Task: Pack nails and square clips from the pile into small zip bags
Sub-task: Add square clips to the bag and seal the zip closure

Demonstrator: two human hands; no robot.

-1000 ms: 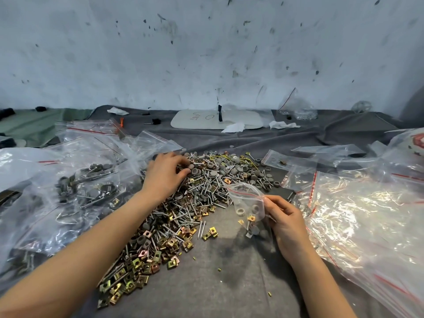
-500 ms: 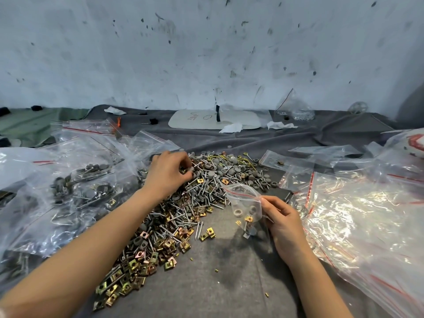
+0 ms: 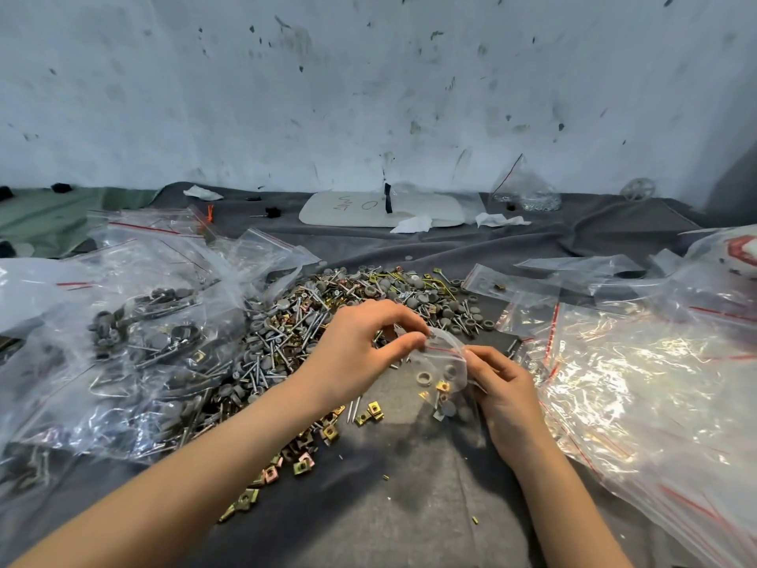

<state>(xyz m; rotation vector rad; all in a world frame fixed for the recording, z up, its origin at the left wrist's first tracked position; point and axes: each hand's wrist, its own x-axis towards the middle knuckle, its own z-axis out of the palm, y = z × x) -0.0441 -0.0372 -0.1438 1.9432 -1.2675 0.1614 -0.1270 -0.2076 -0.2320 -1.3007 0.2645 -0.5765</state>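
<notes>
Clear zip bag [image 3: 444,362] hangs between both hands, mouth facing far, long axis far-to-near; left hand [image 3: 360,346] and right hand [image 3: 506,383] pinch its opposite edges.

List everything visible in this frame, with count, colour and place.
small clear zip bag with red seal stripe: one, clear, between both hands; grey rings and gold clips inside.
loose pile of steel nails, grey caps and gold square clips: one, mixed, centre-left.
filled clear plastic bags: several, left.
empty clear red-striped zip bags: many, right.
clear bag of small shiny bits: one, back right by wall.
white flat board: one, back centre.
white paper scraps: three, back.
grey cloth: one, underneath everything.
left hand: pinches the bag's mouth.
right hand: holds the bag's right edge.
</notes>
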